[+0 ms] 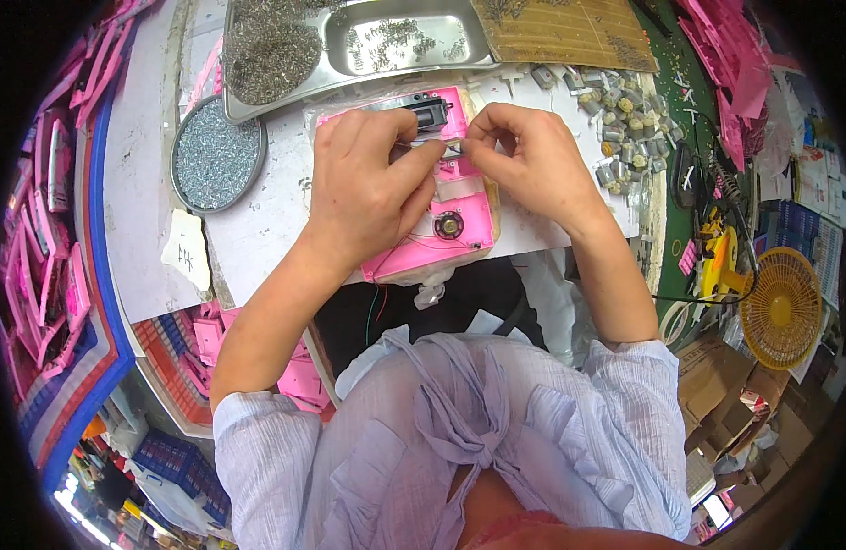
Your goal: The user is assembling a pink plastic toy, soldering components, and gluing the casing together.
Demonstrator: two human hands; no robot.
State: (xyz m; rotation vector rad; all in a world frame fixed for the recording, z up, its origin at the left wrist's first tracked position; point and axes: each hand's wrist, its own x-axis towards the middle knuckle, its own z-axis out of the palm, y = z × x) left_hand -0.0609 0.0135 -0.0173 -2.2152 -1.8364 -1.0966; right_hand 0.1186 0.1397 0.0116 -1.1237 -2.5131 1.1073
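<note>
A pink plastic casing (473,211) lies on the worktable before me, its inner side up. Set into it are a round black speaker (448,225) with thin wires and, at the far end, a black rectangular part (430,114). My left hand (363,179) reaches over the casing's left side, thumb and fingers pinched together. From the right comes my right hand (533,163), also in a pinch. Their fingertips meet at a small silvery part (453,148) over the casing; whether it is seated there I cannot tell. The fingers hide some of it.
A round tray of small screws (218,154) stands at left. Metal trays (345,69) of small metal pieces and a brown board (565,32) lie at the back. Several small motors (629,124) are heaped at right. A yellow fan (780,307) stands beyond the table's right side.
</note>
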